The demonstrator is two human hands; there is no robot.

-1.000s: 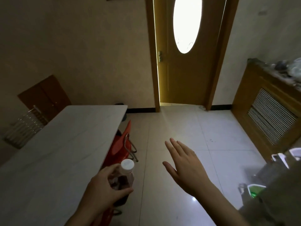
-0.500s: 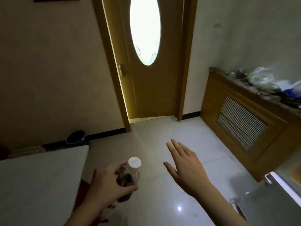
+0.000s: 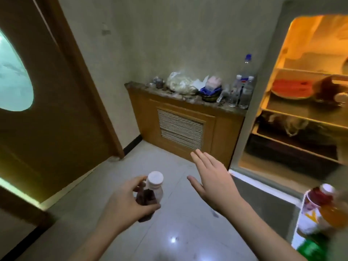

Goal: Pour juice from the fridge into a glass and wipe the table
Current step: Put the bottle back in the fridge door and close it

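Note:
My left hand (image 3: 125,202) grips a small juice bottle (image 3: 153,191) with dark liquid and a white cap, held upright at lower centre. My right hand (image 3: 214,180) is flat and open beside it, fingers spread, holding nothing, pointing toward the fridge (image 3: 267,87). The fridge stands open at the right, its lit shelves showing a plate of red food (image 3: 291,89). Several drink bottles (image 3: 320,210) stand in the fridge door at the lower right. The table and the glass are out of view.
A wooden radiator cabinet (image 3: 180,127) stands against the far wall, its top crowded with bags, water bottles (image 3: 243,91) and small glasses. A brown door (image 3: 50,102) with an oval window fills the left. Glossy tiled floor (image 3: 169,232) lies below my hands.
My view has swung right: the table and red chair have left the frame, and the open fridge has come in. My hands keep the same pose, bottle still held.

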